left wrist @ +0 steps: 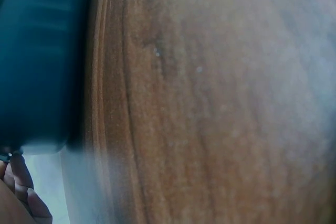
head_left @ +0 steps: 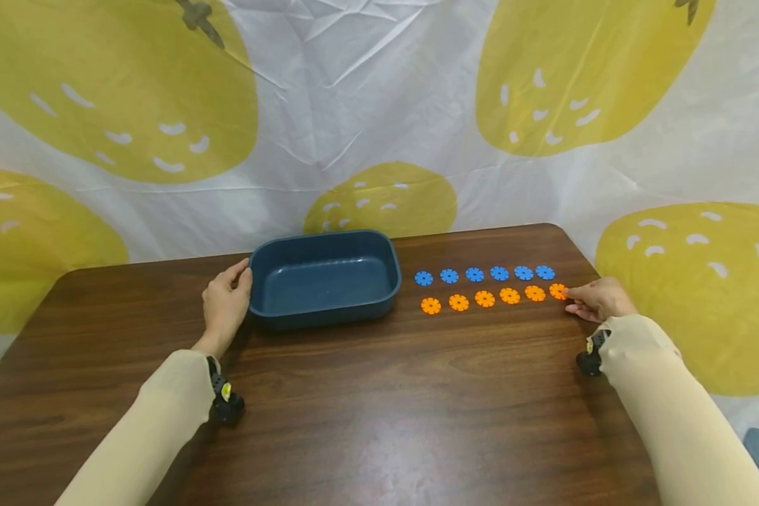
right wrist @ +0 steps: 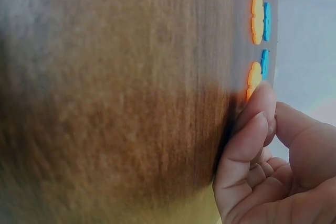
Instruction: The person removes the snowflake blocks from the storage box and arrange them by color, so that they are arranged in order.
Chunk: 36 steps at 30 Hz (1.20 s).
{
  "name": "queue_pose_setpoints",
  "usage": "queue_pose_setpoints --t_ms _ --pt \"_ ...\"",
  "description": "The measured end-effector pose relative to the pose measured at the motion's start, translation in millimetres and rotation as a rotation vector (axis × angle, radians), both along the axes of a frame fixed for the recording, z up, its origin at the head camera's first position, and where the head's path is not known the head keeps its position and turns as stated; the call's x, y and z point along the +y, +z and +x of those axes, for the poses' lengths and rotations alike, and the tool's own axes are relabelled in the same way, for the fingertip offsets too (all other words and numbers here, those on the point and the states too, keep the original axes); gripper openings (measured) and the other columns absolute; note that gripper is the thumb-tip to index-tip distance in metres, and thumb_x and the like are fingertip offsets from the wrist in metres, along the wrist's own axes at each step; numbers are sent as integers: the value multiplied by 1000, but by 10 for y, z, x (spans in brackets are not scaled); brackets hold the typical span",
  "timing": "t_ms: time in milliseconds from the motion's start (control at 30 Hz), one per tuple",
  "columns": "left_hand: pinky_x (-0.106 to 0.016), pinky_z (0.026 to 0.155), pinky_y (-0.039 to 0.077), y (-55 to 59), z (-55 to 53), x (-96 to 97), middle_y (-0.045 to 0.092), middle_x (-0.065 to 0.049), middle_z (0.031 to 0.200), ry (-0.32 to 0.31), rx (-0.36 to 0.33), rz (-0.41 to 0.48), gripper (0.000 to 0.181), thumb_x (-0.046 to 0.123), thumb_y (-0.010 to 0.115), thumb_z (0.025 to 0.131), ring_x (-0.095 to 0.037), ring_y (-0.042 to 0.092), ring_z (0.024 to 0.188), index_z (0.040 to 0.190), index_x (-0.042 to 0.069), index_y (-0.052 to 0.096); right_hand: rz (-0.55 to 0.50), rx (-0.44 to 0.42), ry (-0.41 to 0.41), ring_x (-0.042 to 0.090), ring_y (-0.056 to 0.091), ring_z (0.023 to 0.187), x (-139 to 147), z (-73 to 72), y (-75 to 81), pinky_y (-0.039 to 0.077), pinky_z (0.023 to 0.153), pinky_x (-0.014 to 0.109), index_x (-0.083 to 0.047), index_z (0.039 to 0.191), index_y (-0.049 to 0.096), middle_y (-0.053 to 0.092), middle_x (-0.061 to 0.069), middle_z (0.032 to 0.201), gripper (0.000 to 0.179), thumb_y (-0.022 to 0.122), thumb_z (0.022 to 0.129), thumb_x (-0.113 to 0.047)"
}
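A dark blue rectangular basin (head_left: 325, 313) stands on the wooden table. At its left end my left hand (head_left: 225, 302) grips the rim; in the left wrist view the fingers (left wrist: 21, 174) press up against the basin's end wall (left wrist: 42, 77). To the right of the basin lie two rows of flat, notched plastic discs, blue behind and orange in front. My right hand (head_left: 597, 299) pinches the edge of the rightmost orange disc (head_left: 557, 291), which lines up with its row. Seen from the right wrist, the fingertips partly cover that orange disc (right wrist: 253, 77).
The back row runs from one blue disc (head_left: 424, 278) to another blue disc (head_left: 545, 273) near the table's right edge. An orange disc (head_left: 431, 306) lies close to the basin. A patterned cloth (head_left: 379, 105) hangs right behind the table (head_left: 379, 393).
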<state>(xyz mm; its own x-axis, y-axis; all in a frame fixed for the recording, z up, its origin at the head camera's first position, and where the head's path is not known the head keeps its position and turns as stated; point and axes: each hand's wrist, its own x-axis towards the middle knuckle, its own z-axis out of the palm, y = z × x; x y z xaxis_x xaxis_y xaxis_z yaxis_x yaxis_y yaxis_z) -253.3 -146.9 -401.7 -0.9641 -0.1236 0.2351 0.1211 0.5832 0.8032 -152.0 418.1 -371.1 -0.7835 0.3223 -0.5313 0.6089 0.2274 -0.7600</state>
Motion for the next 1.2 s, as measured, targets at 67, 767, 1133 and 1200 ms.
queue_pose_setpoints --t_ms 67,767,1133,1200 --pt "-50 93 41 2 -5 1 60 -18 124 1 0 1 40 30 46 98 -35 55 113 131 11 57 -7 1 -2 6 63 52 4 -2 2 52 56 18 2 87 58 59 -1 55 16 51 96 -10" --pt "-42 82 42 29 29 -14 60 -15 121 -42 -59 5 45 37 41 99 -31 56 105 137 15 51 -30 18 7 8 65 54 1 13 15 53 58 19 5 95 57 61 0 58 16 51 96 -9" --pt "-48 99 36 22 18 -27 60 -17 125 -47 -96 57 45 36 42 99 -33 50 117 138 13 50 -26 36 31 8 65 55 14 24 13 53 57 19 6 98 55 60 0 59 16 52 96 -10" --pt "-49 102 34 13 15 -33 57 -16 129 -54 -108 67 47 37 41 100 -34 47 122 138 12 50 -22 32 41 7 65 55 14 32 19 53 57 18 7 101 54 59 0 59 19 50 97 -12"
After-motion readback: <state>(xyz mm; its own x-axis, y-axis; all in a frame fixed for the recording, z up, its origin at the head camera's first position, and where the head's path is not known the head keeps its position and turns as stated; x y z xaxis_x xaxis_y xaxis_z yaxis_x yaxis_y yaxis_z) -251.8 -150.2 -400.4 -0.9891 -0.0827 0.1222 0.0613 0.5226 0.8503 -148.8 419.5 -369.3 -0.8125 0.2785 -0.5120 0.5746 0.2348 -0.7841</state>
